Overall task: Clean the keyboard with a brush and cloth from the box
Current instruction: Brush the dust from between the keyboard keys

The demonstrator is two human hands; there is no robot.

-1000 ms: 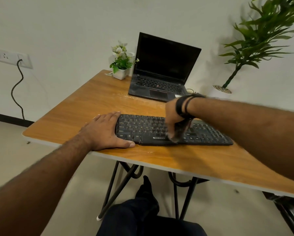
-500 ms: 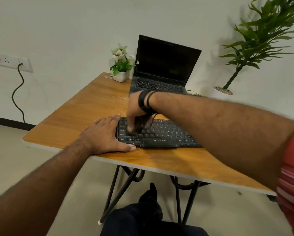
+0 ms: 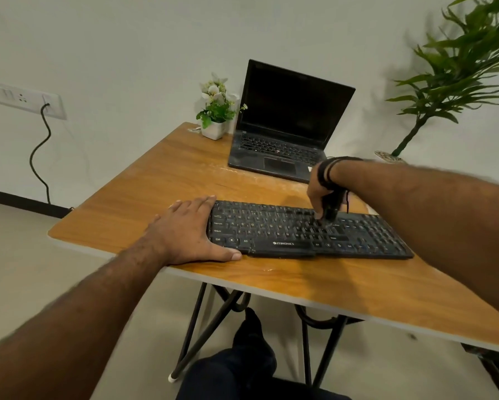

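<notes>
A black keyboard (image 3: 286, 230) lies near the front edge of the wooden table (image 3: 156, 197). My left hand (image 3: 187, 232) rests flat on the table against the keyboard's left end, with the thumb along its front corner. My right hand (image 3: 319, 192) grips a small dark brush (image 3: 330, 207) and holds it tip-down on the keys right of the keyboard's middle. The brush is partly hidden by my fingers and blurred. No cloth or box is in view.
An open black laptop (image 3: 286, 134) stands at the back of the table with a small white flower pot (image 3: 215, 122) to its left. A tall green plant (image 3: 459, 67) is at the right. A wall socket with a cable (image 3: 40, 145) is on the left.
My right hand swept the brush from the keyboard's middle to its left part, then back to the right of the middle. My left hand stayed in place.
</notes>
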